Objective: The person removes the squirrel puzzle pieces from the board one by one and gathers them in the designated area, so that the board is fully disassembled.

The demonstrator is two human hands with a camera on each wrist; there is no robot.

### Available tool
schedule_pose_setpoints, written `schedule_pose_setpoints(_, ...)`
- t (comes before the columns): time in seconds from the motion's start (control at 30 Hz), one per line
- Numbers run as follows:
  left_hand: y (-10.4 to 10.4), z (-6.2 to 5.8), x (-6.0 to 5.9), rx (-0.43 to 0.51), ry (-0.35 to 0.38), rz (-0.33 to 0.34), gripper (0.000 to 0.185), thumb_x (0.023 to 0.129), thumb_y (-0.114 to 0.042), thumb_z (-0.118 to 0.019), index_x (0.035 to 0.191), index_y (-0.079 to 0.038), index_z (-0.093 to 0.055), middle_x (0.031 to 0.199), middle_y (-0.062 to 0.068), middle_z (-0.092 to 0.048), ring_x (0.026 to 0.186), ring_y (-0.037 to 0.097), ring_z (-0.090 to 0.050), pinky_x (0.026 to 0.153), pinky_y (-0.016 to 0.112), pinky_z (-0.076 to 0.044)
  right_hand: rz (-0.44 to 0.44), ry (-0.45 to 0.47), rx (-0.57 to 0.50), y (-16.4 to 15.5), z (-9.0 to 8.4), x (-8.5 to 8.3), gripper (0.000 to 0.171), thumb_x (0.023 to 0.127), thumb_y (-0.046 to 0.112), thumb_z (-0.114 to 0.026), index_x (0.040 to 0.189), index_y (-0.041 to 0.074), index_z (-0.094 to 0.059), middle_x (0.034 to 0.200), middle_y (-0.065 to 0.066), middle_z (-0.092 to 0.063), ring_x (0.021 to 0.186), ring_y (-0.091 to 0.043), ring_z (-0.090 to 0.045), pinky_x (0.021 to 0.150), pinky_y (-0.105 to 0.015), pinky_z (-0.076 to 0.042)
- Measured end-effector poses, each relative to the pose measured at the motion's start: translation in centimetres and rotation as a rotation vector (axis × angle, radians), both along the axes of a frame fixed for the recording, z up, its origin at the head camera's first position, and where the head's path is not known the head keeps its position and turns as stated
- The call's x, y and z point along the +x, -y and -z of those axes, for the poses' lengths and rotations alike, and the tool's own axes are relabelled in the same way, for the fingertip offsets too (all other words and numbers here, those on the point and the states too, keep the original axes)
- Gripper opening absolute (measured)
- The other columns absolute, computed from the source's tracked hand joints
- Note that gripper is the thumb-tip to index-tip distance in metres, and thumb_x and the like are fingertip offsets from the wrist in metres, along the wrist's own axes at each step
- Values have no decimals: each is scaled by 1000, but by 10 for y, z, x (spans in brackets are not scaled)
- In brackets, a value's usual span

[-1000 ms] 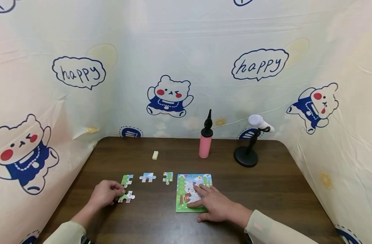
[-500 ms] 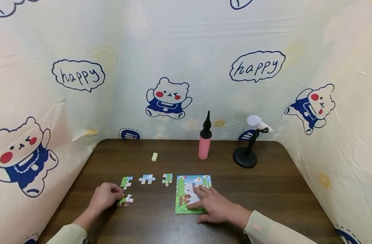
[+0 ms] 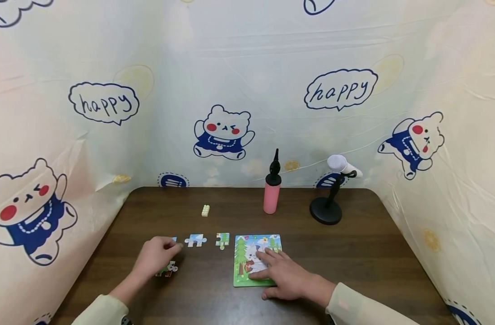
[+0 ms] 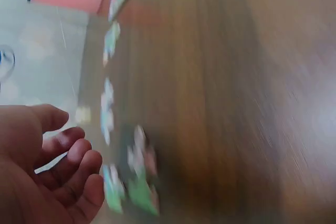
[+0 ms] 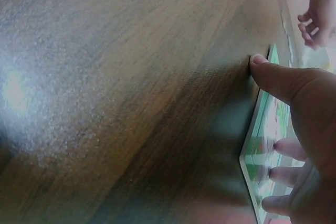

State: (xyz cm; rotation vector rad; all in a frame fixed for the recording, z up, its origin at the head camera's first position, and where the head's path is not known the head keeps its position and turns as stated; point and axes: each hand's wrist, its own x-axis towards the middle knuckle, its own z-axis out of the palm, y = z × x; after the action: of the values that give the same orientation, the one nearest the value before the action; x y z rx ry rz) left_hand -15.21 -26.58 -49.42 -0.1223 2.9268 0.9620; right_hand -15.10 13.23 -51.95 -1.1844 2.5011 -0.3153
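My left hand [image 3: 155, 257] hovers over the left puzzle pieces with loosely bent fingers. Nothing shows between its thumb and fingers [image 4: 88, 163] in the left wrist view. Below it lies a green-and-brown jigsaw piece [image 3: 167, 269]; another piece [image 4: 113, 188] beside that is mostly covered by the hand in the head view. A blue-topped piece [image 3: 196, 240] and a green piece [image 3: 222, 240] lie further right. My right hand [image 3: 285, 275] rests with spread fingers on a square picture puzzle [image 3: 241, 253] showing a white animal among trees. Its thumb [image 5: 273, 80] reaches past the near edge onto the table.
A small cream toy brick [image 3: 205, 211] lies behind the pieces. Toward the back of the brown table [image 3: 332, 262] stand a pink hand pump [image 3: 271, 198] with a black nozzle and a white microphone [image 3: 337, 163] on a black stand. A printed cloth [image 3: 223, 58] hangs behind.
My left hand has let go of the near-left jigsaw piece and moved up and right, now covering much of the piece behind it. The right hand has stayed on the picture puzzle.
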Motion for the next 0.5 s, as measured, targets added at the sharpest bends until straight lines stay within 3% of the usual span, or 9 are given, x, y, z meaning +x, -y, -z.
schedule_pose_setpoints(0.17, -51, -11, -9, 67, -28, 100, 17, 94, -23, -71, 82, -13, -77, 68, -5, -61, 60, 13, -53, 57, 31, -44, -4, -17, -35, -3, 0, 1, 56, 95, 56, -67, 148, 48, -49, 168, -8, -30, 153, -40, -28, 114, -68, -30)
schedule_pose_setpoints(0.3, -91, -18, -16, 97, -47, 226, 15, 94, -20, -72, 82, -14, -76, 74, -6, -65, 69, 12, -54, 64, 31, -45, 20, -23, -60, -8, 0, -1, 60, 94, 56, -67, 150, 47, -47, 167, -8, -31, 153, -38, -28, 115, -67, -29)
schedule_pose_setpoints(0.5, -135, -15, -25, 179, -12, 377, 10, 95, -19, -69, 93, -13, -77, 86, -4, -68, 80, 15, -59, 72, 33, -50, 88, -2, -80, -23, -2, -4, 59, 93, 55, -69, 149, 44, -50, 166, -7, -33, 153, -33, -30, 117, -65, -29)
